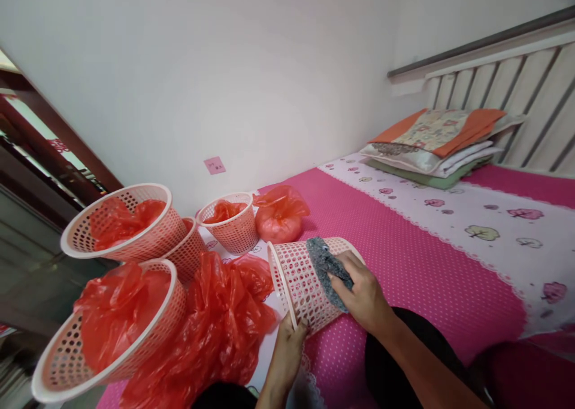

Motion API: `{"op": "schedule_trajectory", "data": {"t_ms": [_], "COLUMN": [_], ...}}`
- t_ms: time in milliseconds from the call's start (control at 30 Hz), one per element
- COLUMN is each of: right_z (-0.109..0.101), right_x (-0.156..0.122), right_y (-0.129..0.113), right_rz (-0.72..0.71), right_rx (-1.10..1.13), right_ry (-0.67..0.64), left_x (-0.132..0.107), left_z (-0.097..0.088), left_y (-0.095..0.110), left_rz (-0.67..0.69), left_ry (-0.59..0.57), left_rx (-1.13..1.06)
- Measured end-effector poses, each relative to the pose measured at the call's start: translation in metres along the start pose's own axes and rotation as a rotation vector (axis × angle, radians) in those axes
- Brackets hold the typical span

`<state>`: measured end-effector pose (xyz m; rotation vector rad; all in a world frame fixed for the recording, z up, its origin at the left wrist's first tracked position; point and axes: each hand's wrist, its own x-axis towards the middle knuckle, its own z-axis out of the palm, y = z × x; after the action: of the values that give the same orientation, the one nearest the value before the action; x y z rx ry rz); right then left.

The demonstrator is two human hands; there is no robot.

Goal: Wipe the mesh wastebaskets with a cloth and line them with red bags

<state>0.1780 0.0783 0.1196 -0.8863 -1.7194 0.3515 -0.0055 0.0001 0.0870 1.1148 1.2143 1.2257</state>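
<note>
A pink perforated plastic basket (300, 286) lies on its side on the pink bedspread (417, 265). My left hand (287, 352) grips its rim at the lower edge, fingers closed round it. On the basket's outer wall, my right hand (363, 295) presses a grey cloth (327, 268), fingers bent over the cloth.
Several more pink baskets lined with red plastic bags stand at the left (121, 220) (112, 331) (230, 220). Loose red bags (224, 325) lie beside them and a tied red bag (279, 214) sits near the wall. Folded pillows (438, 142) rest by the headboard at the right.
</note>
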Motion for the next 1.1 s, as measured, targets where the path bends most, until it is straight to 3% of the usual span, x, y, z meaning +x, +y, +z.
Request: {"op": "schedule_trajectory", "data": {"t_ms": [200, 300, 433, 633, 833, 1100], "right_z": [0.025, 0.034, 0.035, 0.035, 0.032, -0.004], "right_x": [-0.02, -0.032, -0.035, -0.018, 0.009, 0.019], "right_y": [-0.027, -0.039, -0.041, -0.033, 0.004, 0.077], "right_rz": [-0.109, -0.111, -0.121, -0.083, 0.022, 0.265], "right_rx": [-0.102, -0.149, -0.195, -0.325, -0.489, -0.683], "right_ry": [-0.208, -0.29, -0.318, -0.339, -0.298, -0.273], "left_x": [-0.006, -0.012, -0.018, -0.021, -0.023, -0.023], "left_z": [0.014, 0.015, 0.013, 0.02, 0.022, 0.029], "left_y": [-0.004, -0.005, -0.003, -0.011, -0.01, -0.006], "left_rz": [0.019, -0.023, -0.102, -0.097, -0.124, -0.131], "left_ry": [0.0, 0.06, 0.081, 0.077, 0.102, 0.154], "left_rx": [-0.056, -0.02, -0.012, -0.077, -0.022, -0.008]}}
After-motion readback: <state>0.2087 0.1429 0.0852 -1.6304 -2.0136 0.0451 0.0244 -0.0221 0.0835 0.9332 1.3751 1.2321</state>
